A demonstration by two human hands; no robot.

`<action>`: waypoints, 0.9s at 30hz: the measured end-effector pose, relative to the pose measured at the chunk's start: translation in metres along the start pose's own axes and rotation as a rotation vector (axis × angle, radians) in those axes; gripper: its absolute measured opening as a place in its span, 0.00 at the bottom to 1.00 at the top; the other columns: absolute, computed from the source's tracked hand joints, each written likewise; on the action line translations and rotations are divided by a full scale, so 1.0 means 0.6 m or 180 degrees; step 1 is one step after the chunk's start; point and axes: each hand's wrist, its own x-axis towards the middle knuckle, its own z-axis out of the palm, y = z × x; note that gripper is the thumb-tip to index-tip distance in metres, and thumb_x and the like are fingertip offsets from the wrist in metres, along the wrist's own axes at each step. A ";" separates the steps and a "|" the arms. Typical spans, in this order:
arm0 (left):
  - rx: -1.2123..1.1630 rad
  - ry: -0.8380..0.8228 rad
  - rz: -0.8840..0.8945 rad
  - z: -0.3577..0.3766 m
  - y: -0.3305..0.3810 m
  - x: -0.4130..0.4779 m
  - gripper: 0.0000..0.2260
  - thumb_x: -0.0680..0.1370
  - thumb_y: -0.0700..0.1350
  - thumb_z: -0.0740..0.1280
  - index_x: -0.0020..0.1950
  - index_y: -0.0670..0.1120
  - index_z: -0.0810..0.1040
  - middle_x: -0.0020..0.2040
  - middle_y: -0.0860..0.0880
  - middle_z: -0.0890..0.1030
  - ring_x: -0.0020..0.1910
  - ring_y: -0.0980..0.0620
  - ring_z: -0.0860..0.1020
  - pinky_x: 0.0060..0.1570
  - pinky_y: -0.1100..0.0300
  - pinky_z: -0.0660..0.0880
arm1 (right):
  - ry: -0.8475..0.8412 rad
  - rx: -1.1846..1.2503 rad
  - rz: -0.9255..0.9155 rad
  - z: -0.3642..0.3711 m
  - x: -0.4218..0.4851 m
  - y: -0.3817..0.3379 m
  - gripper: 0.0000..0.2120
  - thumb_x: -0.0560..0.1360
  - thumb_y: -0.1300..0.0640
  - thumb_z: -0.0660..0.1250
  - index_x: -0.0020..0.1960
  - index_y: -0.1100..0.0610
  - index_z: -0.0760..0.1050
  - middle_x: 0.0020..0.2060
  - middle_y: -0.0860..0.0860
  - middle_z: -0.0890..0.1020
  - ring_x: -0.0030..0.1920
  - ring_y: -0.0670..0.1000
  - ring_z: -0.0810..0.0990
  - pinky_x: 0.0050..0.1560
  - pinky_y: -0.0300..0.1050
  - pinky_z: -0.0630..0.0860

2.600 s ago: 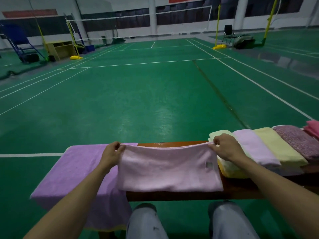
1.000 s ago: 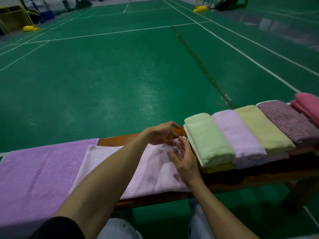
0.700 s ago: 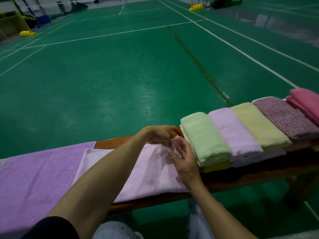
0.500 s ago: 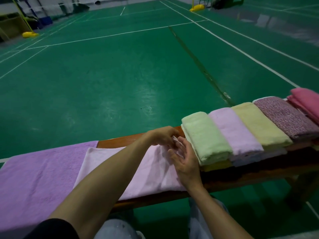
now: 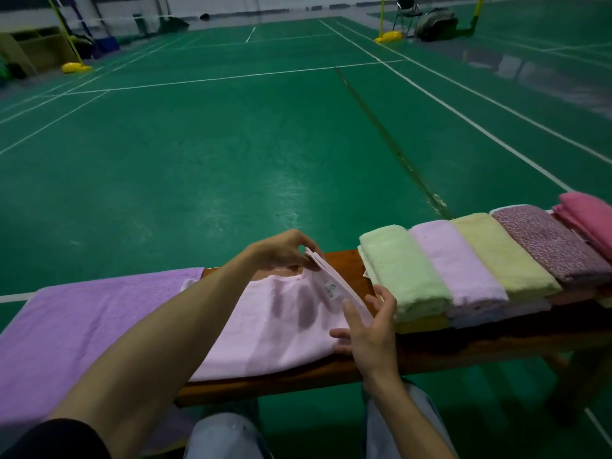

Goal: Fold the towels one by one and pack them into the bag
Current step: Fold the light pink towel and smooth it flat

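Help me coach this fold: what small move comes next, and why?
Probably sweep the raised right edge leftward over the pale pink towel. The left hand pinches that edge's far corner, the right hand holds its near end, and the rest lies flat on the bench.

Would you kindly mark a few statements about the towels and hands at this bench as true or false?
1. The left hand pinches the raised edge of the pale pink terry towel. True.
2. That towel lies on the floor. False: it lies on the brown wooden bench.
3. The light green folded towel is leftmost in the row of folded towels. True.
4. The large purple towel lies to the right of the pink one. False: it lies to its left.
5. A bag stands on the bench. False: no bag is in view.
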 end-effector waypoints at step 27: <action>-0.0515 0.1090 -0.0770 -0.119 -0.185 -0.182 0.09 0.70 0.30 0.73 0.42 0.42 0.77 0.37 0.47 0.77 0.30 0.56 0.73 0.28 0.66 0.73 | -0.1204 0.0122 0.0364 0.277 -0.178 -0.004 0.12 0.80 0.57 0.65 0.61 0.47 0.67 0.53 0.49 0.79 0.49 0.48 0.83 0.49 0.44 0.82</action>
